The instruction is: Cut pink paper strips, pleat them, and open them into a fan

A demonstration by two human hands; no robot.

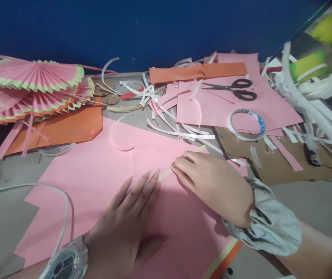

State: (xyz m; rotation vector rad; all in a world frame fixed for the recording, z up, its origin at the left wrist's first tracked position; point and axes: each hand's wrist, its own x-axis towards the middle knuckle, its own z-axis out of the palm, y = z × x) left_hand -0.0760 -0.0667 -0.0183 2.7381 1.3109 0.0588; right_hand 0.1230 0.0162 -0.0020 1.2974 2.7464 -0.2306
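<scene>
My left hand (131, 217) lies flat with fingers spread on pink paper, its fingertips beside one end of a narrow pale yellow strip (165, 174). My right hand (209, 178) is curled over the same strip, thumb and fingers drawn together on it; part of the strip shows beyond the knuckles. Under both hands is a pink sheet (183, 228) with a pale yellow and orange border at its lower right. A larger pink sheet (96, 155) spreads out behind and to the left. A thin curled paper strip (119, 146) rests on it.
Pleated pink paper fans (38, 77) lie at the far left over orange paper (58, 128). Black-handled scissors (243, 89) and a tape roll (230, 123) sit on pink sheets at right, near cardboard (273, 162). White paper offcuts (148, 93) are scattered behind. A white cable (64, 201) loops at left.
</scene>
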